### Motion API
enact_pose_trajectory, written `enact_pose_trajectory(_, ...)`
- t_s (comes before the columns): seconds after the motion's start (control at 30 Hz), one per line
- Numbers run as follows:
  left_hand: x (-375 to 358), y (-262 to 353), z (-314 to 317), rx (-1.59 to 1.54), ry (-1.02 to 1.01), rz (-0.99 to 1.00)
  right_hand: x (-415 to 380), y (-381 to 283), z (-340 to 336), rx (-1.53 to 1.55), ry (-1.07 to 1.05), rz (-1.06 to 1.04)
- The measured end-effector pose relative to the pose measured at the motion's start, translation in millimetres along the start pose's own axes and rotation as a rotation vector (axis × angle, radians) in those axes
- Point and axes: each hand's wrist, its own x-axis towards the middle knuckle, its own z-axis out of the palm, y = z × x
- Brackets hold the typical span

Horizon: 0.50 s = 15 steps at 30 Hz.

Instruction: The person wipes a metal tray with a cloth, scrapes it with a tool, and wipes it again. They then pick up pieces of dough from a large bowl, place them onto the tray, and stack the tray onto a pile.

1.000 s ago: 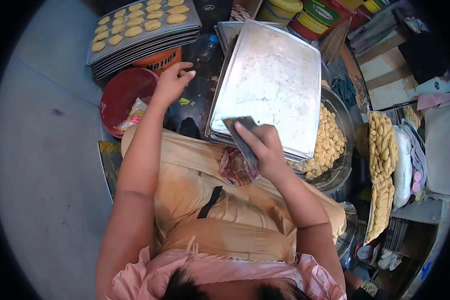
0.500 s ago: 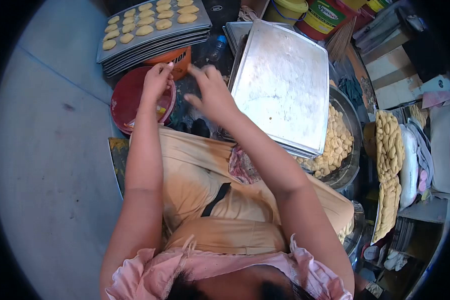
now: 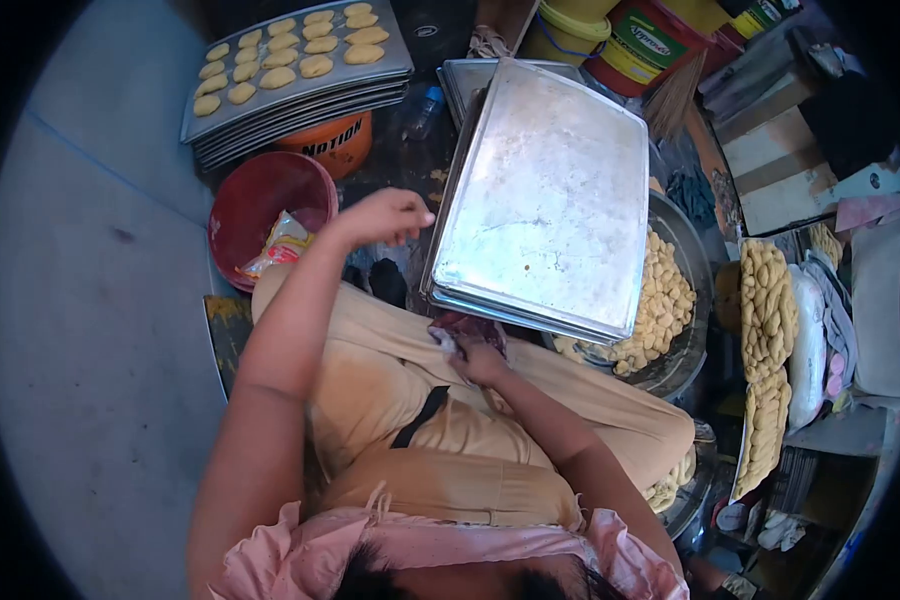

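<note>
My left hand (image 3: 385, 217) hangs in the air with its fingers curled in, just left of a stack of metal baking trays (image 3: 545, 195). Nothing shows between its fingers; the palm is turned away. Lower down, over my lap, my right hand (image 3: 480, 363) is closed on a crumpled dark red and pink cloth (image 3: 467, 328), partly hidden under the fingers. Left of my left hand stands a red bucket (image 3: 255, 200) holding a plastic wrapper (image 3: 282, 243).
Several trays are stacked at the back left, the top one bearing dough pieces (image 3: 277, 77), on an orange bucket (image 3: 342, 145). A wide basin (image 3: 705, 270) of dough lumps (image 3: 660, 300) sits partly under the right tray stack. Braided dough (image 3: 767, 330) lies at far right.
My left hand has moved right and down, away from the red bucket toward the tray stack. My right hand has dropped to my lap and taken hold of the cloth.
</note>
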Motion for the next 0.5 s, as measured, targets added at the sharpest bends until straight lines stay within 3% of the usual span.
enact_pose_trajectory(0.07,6,6,16,-0.010,-0.018,0.010,1,-7,-35,0.120,-0.113,0.136)
enact_pose_trajectory(0.13,13,5,27,-0.033,0.006,0.026,-14,3,-60,0.071,-0.019,0.040)
enact_pose_trajectory(0.33,20,11,35,-0.136,0.058,-0.010,-123,-66,-180,0.079,0.120,-0.099)
enact_pose_trajectory(0.4,23,10,36,-0.144,0.063,-0.020,-149,-75,-213,0.172,0.115,0.086)
enact_pose_trajectory(0.47,24,9,37,-0.167,0.075,-0.022,-168,-59,-228,0.332,0.356,0.005)
enact_pose_trajectory(0.5,22,11,37,-0.153,0.071,-0.031,-178,-72,-243,0.494,0.452,0.085)
